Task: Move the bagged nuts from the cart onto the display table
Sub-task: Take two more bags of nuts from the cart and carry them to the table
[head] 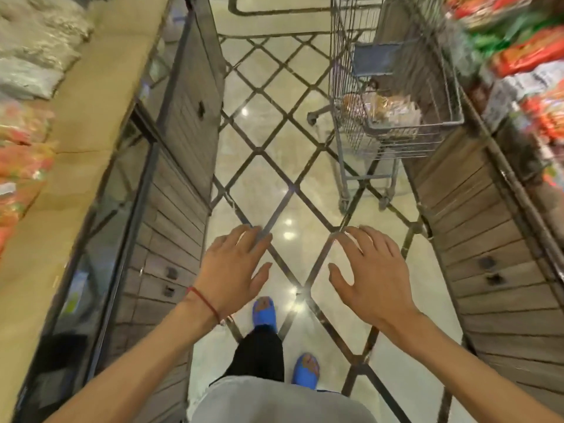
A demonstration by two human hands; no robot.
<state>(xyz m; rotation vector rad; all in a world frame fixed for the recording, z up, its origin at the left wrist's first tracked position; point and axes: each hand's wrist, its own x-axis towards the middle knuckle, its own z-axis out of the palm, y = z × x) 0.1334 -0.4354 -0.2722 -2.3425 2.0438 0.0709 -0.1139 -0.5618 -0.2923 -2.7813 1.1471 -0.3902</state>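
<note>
A wire shopping cart (451, 87) stands ahead on the right side of the aisle. Inside it lie clear bags of brown nuts (381, 109), piled at the basket's near end. The display table (76, 123) with a tan top runs along the left, with grey and orange bagged goods on its far side. My left hand (235, 270) and my right hand (369, 276) hover palms down over the floor in mid-aisle, fingers spread, holding nothing. Both hands are well short of the cart.
Wood-panelled counter fronts (494, 270) line both sides of the narrow aisle. A shelf of red and green packets (525, 56) runs along the right. The glossy tiled floor (274, 166) lies between me and the cart. My blue sandals (264, 311) show below.
</note>
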